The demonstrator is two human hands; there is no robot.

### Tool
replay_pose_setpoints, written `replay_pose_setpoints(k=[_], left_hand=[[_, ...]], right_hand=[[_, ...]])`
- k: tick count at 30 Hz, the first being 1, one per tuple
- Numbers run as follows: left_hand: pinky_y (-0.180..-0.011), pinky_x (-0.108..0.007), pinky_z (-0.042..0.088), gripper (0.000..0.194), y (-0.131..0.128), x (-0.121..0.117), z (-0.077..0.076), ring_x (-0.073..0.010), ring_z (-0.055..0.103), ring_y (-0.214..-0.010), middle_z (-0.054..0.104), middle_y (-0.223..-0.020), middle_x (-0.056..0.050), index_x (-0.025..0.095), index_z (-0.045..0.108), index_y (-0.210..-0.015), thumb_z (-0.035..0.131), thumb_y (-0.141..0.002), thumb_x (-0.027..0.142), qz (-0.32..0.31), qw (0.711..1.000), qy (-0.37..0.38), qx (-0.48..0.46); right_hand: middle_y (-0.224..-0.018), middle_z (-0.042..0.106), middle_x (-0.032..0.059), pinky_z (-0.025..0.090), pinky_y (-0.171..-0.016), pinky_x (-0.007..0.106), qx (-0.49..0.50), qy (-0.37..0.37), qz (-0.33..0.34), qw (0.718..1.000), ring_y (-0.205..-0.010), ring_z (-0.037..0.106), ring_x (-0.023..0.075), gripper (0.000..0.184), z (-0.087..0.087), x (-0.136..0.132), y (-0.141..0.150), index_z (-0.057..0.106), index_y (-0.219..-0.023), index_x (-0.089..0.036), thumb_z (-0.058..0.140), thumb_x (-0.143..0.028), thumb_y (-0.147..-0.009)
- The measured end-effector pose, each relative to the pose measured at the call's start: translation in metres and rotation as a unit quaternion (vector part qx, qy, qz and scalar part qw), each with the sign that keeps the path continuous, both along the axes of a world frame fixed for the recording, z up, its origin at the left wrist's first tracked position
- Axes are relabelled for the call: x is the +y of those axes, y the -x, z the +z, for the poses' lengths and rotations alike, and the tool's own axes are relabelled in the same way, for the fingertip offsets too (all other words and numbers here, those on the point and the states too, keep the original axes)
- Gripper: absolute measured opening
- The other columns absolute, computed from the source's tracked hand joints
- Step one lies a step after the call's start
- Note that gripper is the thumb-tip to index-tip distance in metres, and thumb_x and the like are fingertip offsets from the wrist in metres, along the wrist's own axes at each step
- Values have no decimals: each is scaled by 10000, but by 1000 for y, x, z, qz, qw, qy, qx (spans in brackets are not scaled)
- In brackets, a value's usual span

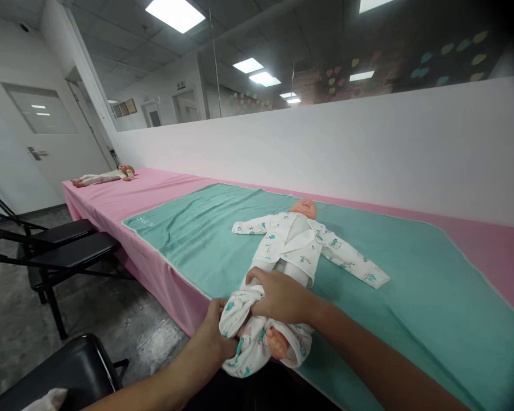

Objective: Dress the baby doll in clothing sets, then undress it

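Observation:
A baby doll (pixel 305 209) lies on its back on a teal towel (pixel 411 285), dressed in a white printed jacket (pixel 302 242) with the sleeves spread out. My right hand (pixel 278 297) is closed on the bunched white printed trousers (pixel 248 337) at the doll's hips. My left hand (pixel 216 331) grips the same bunched cloth from the left at the table's front edge. A bare doll foot (pixel 276 344) pokes out of the cloth below my right hand.
The towel lies on a long table with a pink cover (pixel 111 200) along a white wall. A second dressed doll (pixel 105 177) lies at the far left end. Black folding chairs (pixel 55 245) stand left of the table, and a black seat (pixel 68 371) is near me.

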State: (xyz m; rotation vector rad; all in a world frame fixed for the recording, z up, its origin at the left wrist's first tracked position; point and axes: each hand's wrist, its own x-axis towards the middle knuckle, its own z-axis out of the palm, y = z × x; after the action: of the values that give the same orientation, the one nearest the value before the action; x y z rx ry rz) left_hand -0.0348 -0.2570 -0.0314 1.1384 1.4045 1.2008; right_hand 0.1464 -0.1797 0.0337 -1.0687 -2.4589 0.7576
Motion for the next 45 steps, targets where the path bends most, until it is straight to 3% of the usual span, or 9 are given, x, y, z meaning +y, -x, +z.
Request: replay_pose_setpoints(k=[11, 14, 18, 23, 27, 31, 36, 41, 45], left_hand=[[-815, -343, 423, 640, -11, 1, 35, -291, 560, -1035, 555, -1194, -89, 262, 402, -1307, 638, -713, 261, -93, 953, -88, 274], [-712, -321, 431, 719, -8, 0, 32, -301, 582, -967, 534, -1201, -101, 261, 352, -1360, 627, -698, 212, -80, 910, -76, 399], [-585, -268, 413, 665, -9, -5, 30, -262, 600, -874, 521, -1175, -100, 258, 333, -1376, 571, -755, 219, -68, 820, -98, 560], [-713, -295, 455, 542, -7, -4, 33, -252, 576, -962, 532, -1191, -101, 211, 402, -1305, 550, -788, 282, -67, 763, -226, 602], [-707, -289, 451, 436, -6, -3, 41, -225, 596, -905, 607, -1075, -62, 207, 487, -1172, 568, -751, 290, -79, 794, -238, 554], [-588, -262, 409, 195, -11, -6, 52, -194, 608, -707, 658, -827, -13, 214, 581, -923, 529, -780, 337, -47, 868, -113, 482], [-564, -229, 404, 267, -13, -2, 56, -173, 584, -666, 651, -712, 14, 191, 617, -822, 577, -761, 448, -27, 954, -57, 292], [-559, -219, 412, 339, -12, 3, 59, -166, 562, -660, 650, -683, 7, 169, 650, -796, 552, -779, 493, -17, 980, -43, 193], [-661, -233, 447, 314, -8, 3, 57, -176, 586, -765, 675, -826, 5, 192, 625, -964, 523, -821, 453, -58, 984, -71, 154]], right_hand=[[-1097, 607, 43, 388, -783, 347, 164, 138, 86, 973, -971, 552, 251, 507, 7, -2, -8, 524, -1205, -282, 634, -258, -710], [-1114, 600, 33, 395, -810, 345, 156, 143, 91, 973, -993, 547, 245, 534, 8, -3, -9, 515, -1216, -286, 642, -241, -699], [-1138, 584, 22, 401, -856, 331, 131, 144, 93, 976, -1022, 536, 219, 575, 8, -2, -10, 476, -1247, -266, 643, -258, -696], [-1194, 556, 30, 404, -908, 349, 133, 157, 100, 974, -1070, 517, 222, 581, 12, -5, -12, 458, -1255, -268, 639, -267, -702], [-1191, 557, 1, 434, -886, 340, 107, 175, 83, 975, -1078, 521, 240, 632, 15, -7, -13, 464, -1252, -304, 637, -187, -656], [-1182, 569, 1, 434, -897, 370, 91, 179, 58, 978, -1077, 524, 265, 561, 16, -6, -10, 512, -1212, -314, 658, -257, -674], [-1168, 576, 15, 435, -868, 350, 80, 171, 50, 981, -1053, 531, 249, 519, 18, -6, -9, 511, -1205, -286, 647, -400, -716], [-895, 624, 9, 448, -695, 294, 67, 171, 77, 980, -805, 564, 194, 340, 16, -3, -9, 575, -970, -192, 636, -417, -722], [-989, 622, 3, 455, -747, 280, 101, 213, 71, 969, -908, 567, 201, 413, 15, -1, -8, 562, -1070, -219, 672, -371, -702]])
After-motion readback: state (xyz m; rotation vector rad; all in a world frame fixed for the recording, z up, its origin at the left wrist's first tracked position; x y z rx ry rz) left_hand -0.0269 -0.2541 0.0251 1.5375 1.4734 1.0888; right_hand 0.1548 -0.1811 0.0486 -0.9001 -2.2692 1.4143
